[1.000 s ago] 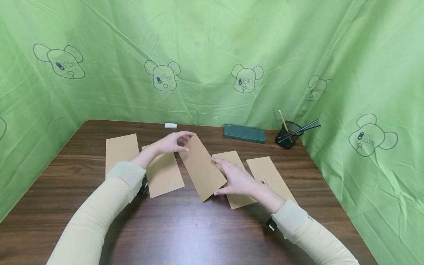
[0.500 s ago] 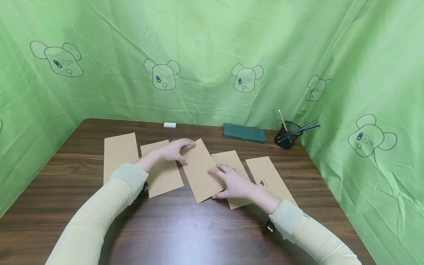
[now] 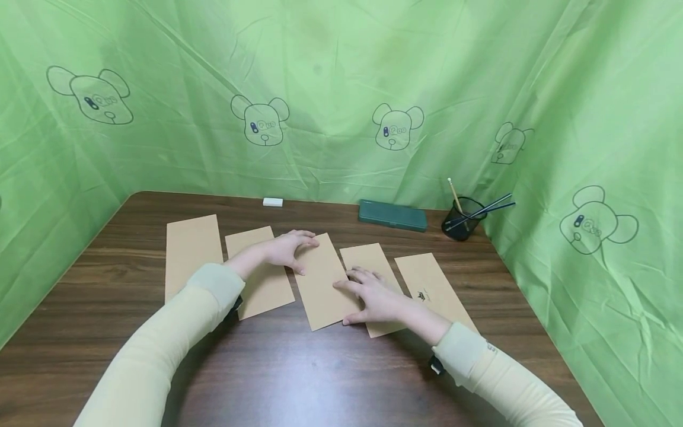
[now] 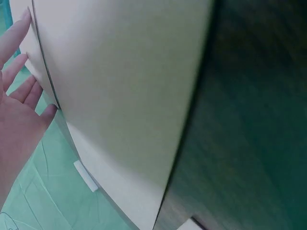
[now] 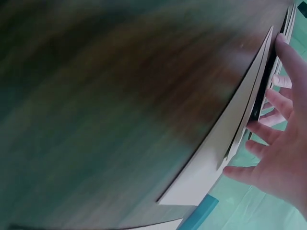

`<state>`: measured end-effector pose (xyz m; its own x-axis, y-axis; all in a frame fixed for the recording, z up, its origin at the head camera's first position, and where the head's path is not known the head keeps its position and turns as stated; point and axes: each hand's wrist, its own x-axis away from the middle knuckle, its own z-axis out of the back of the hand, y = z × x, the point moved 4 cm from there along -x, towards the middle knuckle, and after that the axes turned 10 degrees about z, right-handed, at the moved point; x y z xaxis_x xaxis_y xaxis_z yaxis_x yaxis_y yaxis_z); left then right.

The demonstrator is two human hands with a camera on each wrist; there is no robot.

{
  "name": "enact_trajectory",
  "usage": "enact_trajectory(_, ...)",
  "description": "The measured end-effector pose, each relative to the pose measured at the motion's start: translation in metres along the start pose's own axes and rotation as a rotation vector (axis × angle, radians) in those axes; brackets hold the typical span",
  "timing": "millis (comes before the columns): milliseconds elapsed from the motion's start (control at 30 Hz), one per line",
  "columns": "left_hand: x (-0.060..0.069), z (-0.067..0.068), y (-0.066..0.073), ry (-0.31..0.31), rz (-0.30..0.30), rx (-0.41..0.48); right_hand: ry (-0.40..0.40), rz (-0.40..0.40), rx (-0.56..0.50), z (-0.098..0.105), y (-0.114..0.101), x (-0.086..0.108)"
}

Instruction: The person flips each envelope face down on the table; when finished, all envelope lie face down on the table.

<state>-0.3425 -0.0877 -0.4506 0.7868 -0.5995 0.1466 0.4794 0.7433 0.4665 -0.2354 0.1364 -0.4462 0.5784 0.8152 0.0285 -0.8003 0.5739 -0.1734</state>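
Note:
Several flat brown kraft-paper rectangles lie in a row in the head view; I cannot tell whether they are envelopes or thin booklets. My left hand (image 3: 285,248) touches the upper left part of the middle brown rectangle (image 3: 322,279), fingers spread and thumb at its left edge. Across from it, my right hand (image 3: 376,296) rests on the lower right edge of the same rectangle, thumb near the bottom corner. The right hand partly covers the neighbouring rectangle (image 3: 370,256). The left forearm crosses the second rectangle (image 3: 264,296) and the leftmost one (image 3: 192,243).
The rightmost brown rectangle (image 3: 437,284) bears a small dark print. At the back of the wooden table (image 3: 309,379) lie a white eraser (image 3: 273,202) and a green case (image 3: 392,214). A black mesh cup (image 3: 461,222) holds pencils. Green curtains (image 3: 320,71) surround the table.
The middle rectangle has come down from a tilted, raised position to lie flat in the row, turned slightly straighter. Both hands have lowered with it, and their fingers have loosened.

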Motion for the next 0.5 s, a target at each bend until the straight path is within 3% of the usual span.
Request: enact_trajectory(500,-0.0011,-0.0004,0.0004,-0.038,0.030,-0.076,-0.024,0.060,0.002,0.0002,0.0040,0.0019)
